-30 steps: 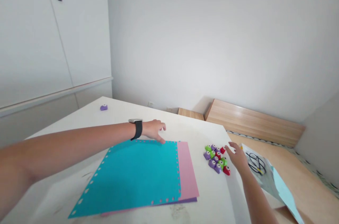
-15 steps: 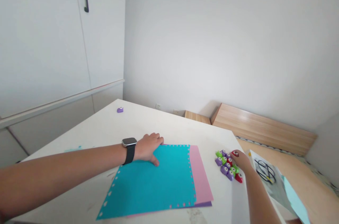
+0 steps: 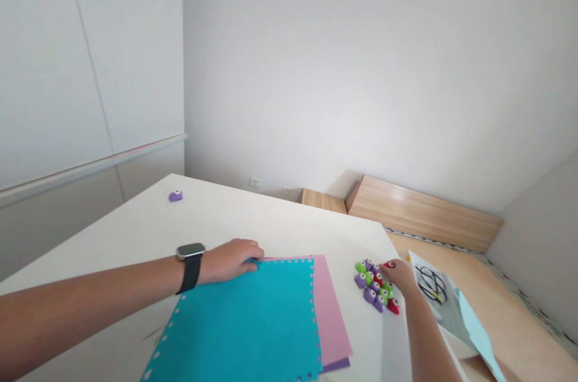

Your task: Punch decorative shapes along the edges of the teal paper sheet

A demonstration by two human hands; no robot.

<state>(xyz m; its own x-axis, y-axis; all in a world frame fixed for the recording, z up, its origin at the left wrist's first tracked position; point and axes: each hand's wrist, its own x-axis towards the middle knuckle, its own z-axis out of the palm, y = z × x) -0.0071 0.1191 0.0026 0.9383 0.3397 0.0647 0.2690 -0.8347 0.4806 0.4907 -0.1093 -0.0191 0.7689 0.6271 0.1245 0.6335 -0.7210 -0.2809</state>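
A teal sheet of paper (image 3: 244,325) with small holes punched along its edges lies on top of a pink sheet (image 3: 333,313), and a corner of a purple sheet (image 3: 338,364) peeks out below. My left hand (image 3: 231,258), with a watch on its wrist, pinches the far edge of the teal sheet between thumb and fingers. At the table's right side my right hand (image 3: 403,278) has its fingers closed on a red craft punch (image 3: 389,264). That punch is at the edge of a tight cluster of several purple, green and red craft punches (image 3: 374,285).
One purple craft punch (image 3: 176,196) sits alone near the far left corner of the white table (image 3: 217,213). Right of the table, a box with a coiled black cable (image 3: 431,285) rests by a wooden bed (image 3: 424,207). A white cupboard (image 3: 112,68) stands at the left.
My left hand has gone from lying spread on the teal sheet to pinching its far edge. My right hand stays at the red punch. The view has shifted a little.
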